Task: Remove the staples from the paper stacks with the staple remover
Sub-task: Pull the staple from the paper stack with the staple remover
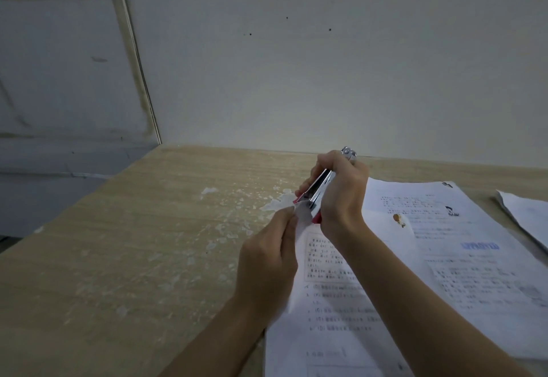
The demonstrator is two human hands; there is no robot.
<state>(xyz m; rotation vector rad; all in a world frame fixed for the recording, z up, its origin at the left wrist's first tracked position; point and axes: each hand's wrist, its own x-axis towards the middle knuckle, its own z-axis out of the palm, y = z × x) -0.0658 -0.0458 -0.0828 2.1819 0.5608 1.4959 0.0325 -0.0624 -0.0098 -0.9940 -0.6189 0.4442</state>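
Gripping a silver-and-red staple remover, hands pinch printed paper stack.

The scene is dimly and evenly lit; no source is seen. Edges are bowed by wide-angle distortion; printed text is perhaps slightly blurred.

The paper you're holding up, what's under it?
Under the held paper stack lies another printed paper stack on the wooden table. What lies beneath its lower half is covered.
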